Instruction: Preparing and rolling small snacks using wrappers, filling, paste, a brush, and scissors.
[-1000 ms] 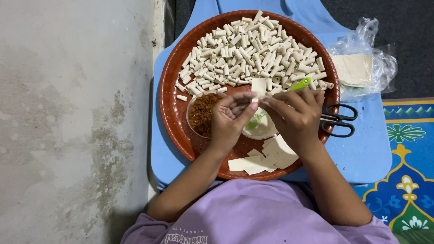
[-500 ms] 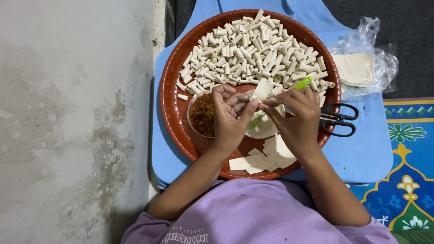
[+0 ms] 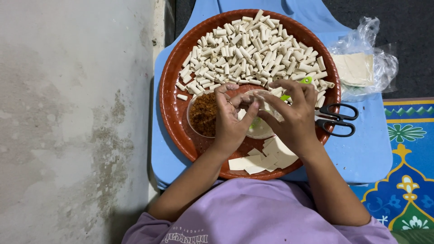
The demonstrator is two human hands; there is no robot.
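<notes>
Nearest the camera is the person's lilac shirt (image 3: 253, 212), with both forearms reaching forward over a round brown tray (image 3: 174, 115). On the near edge of the tray lies a small stack of pale square wrappers (image 3: 260, 160). Just beyond them, the left hand (image 3: 233, 119) and the right hand (image 3: 294, 115) meet over the middle of the tray, fingertips together, pinching and rolling a small pale wrapper piece (image 3: 246, 110) between them. Both hands are curled around it, not loose. Under the hands sit two small bowls: one holds reddish-brown crumbly filling (image 3: 202, 115) to the left, and the other, a clear bowl (image 3: 260, 131), is mostly hidden by the fingers. A green-handled tool (image 3: 298, 86) pokes out past the right hand's fingers; what it is cannot be told.

Farther on, the far half of the tray is heaped with many short pale rolls (image 3: 253, 49). The tray rests on a blue bench (image 3: 366, 153). To the right of the tray, black-handled scissors (image 3: 339, 119) lie on the bench, and beyond them a clear plastic bag (image 3: 361, 63) holds more flat pale wrappers. A grey concrete floor (image 3: 68, 122) spreads to the left, and a patterned blue mat (image 3: 407, 180) shows at the right.
</notes>
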